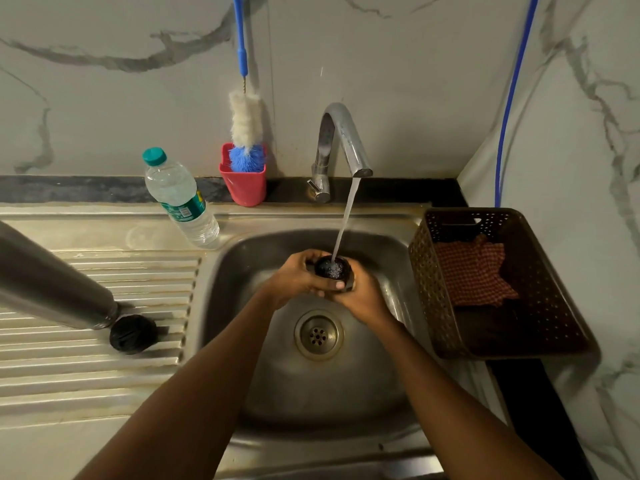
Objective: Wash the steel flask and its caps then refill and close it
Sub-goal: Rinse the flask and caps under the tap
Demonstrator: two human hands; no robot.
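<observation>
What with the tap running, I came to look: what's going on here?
A person is rinsing a black cap over the sink. The left hand and right hand both hold it under the stream from the tap. The flask rests on the draining board at the left, with a second cap beside its end. A water bottle stands behind the sink, cap on.

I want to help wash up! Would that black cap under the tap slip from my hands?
Probably slippery: the tap pours water into the black cap, which the left hand and right hand grip. It looks small and hard, so likely light and stiff. Being round, it might roll in the sink if dropped.
</observation>
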